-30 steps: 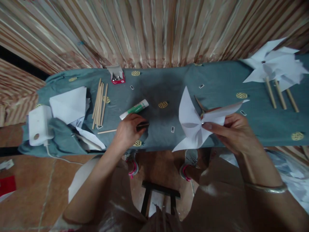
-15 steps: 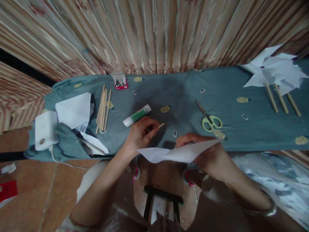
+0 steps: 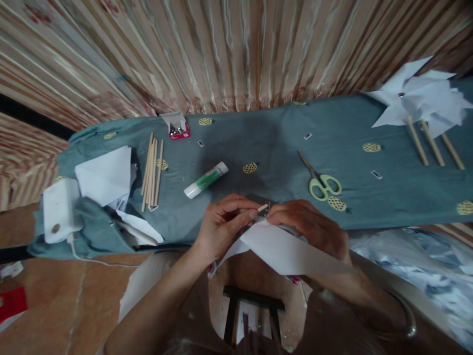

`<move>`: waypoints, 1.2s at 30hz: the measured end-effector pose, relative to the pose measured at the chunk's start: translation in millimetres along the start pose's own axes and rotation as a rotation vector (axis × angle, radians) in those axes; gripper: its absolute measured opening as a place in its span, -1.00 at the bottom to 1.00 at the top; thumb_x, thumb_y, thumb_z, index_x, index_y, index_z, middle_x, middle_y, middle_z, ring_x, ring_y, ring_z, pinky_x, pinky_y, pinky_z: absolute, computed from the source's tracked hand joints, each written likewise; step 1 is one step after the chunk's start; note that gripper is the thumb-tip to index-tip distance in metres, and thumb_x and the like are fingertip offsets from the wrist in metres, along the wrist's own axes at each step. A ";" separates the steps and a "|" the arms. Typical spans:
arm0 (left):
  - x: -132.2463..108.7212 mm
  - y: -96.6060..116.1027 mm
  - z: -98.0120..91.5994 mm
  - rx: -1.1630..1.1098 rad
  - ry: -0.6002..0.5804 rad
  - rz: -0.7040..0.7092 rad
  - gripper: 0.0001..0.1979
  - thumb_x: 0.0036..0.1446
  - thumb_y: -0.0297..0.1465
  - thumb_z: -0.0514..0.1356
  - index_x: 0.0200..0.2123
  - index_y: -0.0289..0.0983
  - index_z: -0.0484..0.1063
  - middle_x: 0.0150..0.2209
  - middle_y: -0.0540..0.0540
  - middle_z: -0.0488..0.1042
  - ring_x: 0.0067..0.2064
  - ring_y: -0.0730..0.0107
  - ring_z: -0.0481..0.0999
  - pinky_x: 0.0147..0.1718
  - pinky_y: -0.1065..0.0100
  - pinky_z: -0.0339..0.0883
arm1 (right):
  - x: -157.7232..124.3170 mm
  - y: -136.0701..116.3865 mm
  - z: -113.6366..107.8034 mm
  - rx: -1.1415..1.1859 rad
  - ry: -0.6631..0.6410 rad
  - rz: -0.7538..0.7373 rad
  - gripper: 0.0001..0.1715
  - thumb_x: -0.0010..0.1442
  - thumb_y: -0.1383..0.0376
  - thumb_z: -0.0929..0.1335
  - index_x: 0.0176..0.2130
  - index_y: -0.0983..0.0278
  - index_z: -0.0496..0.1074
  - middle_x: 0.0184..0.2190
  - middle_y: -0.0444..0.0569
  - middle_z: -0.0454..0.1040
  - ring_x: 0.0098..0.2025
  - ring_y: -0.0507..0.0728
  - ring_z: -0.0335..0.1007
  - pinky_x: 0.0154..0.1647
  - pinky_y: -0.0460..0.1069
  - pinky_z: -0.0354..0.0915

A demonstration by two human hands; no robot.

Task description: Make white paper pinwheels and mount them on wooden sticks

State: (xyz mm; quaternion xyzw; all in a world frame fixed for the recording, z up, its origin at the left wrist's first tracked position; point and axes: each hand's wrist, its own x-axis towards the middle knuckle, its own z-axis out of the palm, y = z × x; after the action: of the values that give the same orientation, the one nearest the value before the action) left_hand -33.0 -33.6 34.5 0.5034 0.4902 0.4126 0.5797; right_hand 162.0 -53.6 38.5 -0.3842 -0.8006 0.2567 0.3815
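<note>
At the table's near edge, my left hand point(image 3: 225, 224) pinches a thin wooden stick point(image 3: 262, 207), whose tip pokes out past the fingers toward the right. My right hand point(image 3: 310, 224) is closed on a white paper pinwheel point(image 3: 284, 244), its blades hanging below the fingers over my lap. Stick tip and paper are close together between the two hands; whether they touch I cannot tell. A glue stick point(image 3: 206, 180) lies just beyond my left hand. Scissors with green handles point(image 3: 325, 186) rest beyond my right hand.
Several wooden sticks point(image 3: 151, 172) lie at left, near a red box of metal pins point(image 3: 179, 129). White paper sheets point(image 3: 105, 172) and a white power adapter point(image 3: 61, 209) with a cord sit farther left. Finished pinwheels point(image 3: 414, 98) lie at the far right. A striped curtain point(image 3: 236, 54) hangs behind.
My hands have come together, the left moving right with the stick. The paper pinwheel has turned, so its blades now face me more. The view has shifted slightly.
</note>
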 end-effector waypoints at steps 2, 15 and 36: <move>-0.1 -1.2 0.7 -0.021 -0.008 -0.033 -0.89 0.05 -0.30 0.35 -0.38 -0.21 0.66 -0.43 -0.07 0.52 -0.42 0.44 0.43 -0.47 0.44 0.28 | 0.3 0.0 0.1 -0.003 0.004 0.014 -0.78 0.26 0.27 0.34 -0.07 0.14 0.36 -0.21 -0.03 0.57 -0.15 0.19 0.51 -0.14 0.10 0.37; 3.4 -9.5 2.4 -0.056 -0.064 -0.021 -0.76 0.02 -0.15 0.38 -0.37 -0.21 0.67 -0.40 -0.11 0.56 -0.36 0.38 0.48 -0.41 0.40 0.32 | -0.3 1.6 3.0 -0.016 0.119 -0.040 -0.80 0.27 0.32 0.34 -0.07 0.21 0.38 -0.21 -0.03 0.58 -0.14 0.13 0.52 -0.10 0.05 0.38; 0.5 -8.2 4.3 -0.069 -0.027 0.054 -0.84 0.03 -0.23 0.39 -0.38 -0.20 0.66 -0.41 -0.08 0.56 -0.35 0.44 0.49 -0.39 0.45 0.35 | -1.0 -0.9 -1.7 0.081 0.047 0.148 -0.70 0.13 0.34 0.42 -0.11 0.10 0.41 -0.20 -0.06 0.58 -0.15 0.22 0.53 -0.18 0.12 0.42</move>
State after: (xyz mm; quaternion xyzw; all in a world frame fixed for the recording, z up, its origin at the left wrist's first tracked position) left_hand -28.8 -35.1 26.3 0.5016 0.4541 0.4378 0.5921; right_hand 163.5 -54.8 39.7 -0.4325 -0.7497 0.3076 0.3953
